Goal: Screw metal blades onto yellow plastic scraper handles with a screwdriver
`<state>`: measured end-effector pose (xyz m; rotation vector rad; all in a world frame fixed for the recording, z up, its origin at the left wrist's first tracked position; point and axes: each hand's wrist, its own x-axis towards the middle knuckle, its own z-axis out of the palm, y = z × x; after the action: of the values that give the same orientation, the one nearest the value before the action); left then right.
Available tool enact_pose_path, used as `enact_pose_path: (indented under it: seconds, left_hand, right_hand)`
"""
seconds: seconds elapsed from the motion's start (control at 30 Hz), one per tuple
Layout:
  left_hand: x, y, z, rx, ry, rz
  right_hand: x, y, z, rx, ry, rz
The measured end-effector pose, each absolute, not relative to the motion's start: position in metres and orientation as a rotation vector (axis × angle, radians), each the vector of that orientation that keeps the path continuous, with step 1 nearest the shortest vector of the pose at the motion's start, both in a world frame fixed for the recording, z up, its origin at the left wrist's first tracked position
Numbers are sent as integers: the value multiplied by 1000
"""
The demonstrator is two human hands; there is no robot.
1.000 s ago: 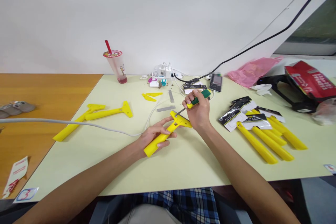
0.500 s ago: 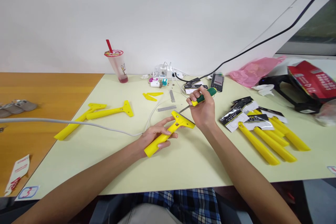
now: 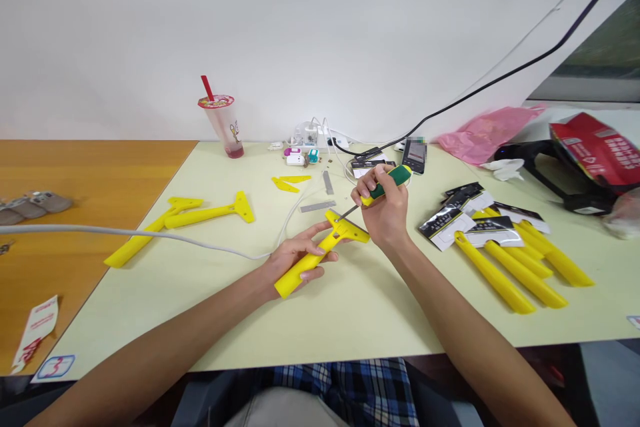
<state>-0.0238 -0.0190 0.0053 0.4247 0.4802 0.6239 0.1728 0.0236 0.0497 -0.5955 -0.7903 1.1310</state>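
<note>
My left hand point(image 3: 295, 257) is closed around a yellow scraper point(image 3: 313, 261), its wide head pointing up and to the right. In my right hand point(image 3: 387, 210) is a screwdriver point(image 3: 395, 181) with a green and yellow handle. The screwdriver's thin shaft slants down to the left, and its tip meets the scraper head near a screw at the upper left side. Beyond my hands lie two flat grey blades point(image 3: 318, 206) and two yellow cover pieces point(image 3: 291, 183). Two more yellow scrapers point(image 3: 210, 213) rest on the table to the left.
Several carded yellow scrapers point(image 3: 510, 270) lie at the right. A cup with a red straw point(image 3: 225, 127), a power strip point(image 3: 310, 137) and a phone point(image 3: 414, 155) stand or lie along the wall. A white cable point(image 3: 190, 235) crosses the left side; a pink bag point(image 3: 480, 137) sits back right.
The screwdriver tip has moved left and down from the scraper head's edge onto its face near the screw. My left hand keeps its hold with almost no movement.
</note>
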Motion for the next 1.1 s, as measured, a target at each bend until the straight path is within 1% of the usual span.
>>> enact_pose_path:
  seconds: [0.3,0.7,1.1]
  left_hand:
    - [-24,-18,0,461,481,634]
    - [-22,-19,0,509,551,642]
    - [-21,-19,0,514,543,652]
  right_hand:
    - [168,18,48,-535,-866,1100]
    - [164,14,34,-548,-1180,912]
    - [164,15,33,-568,-1244,838]
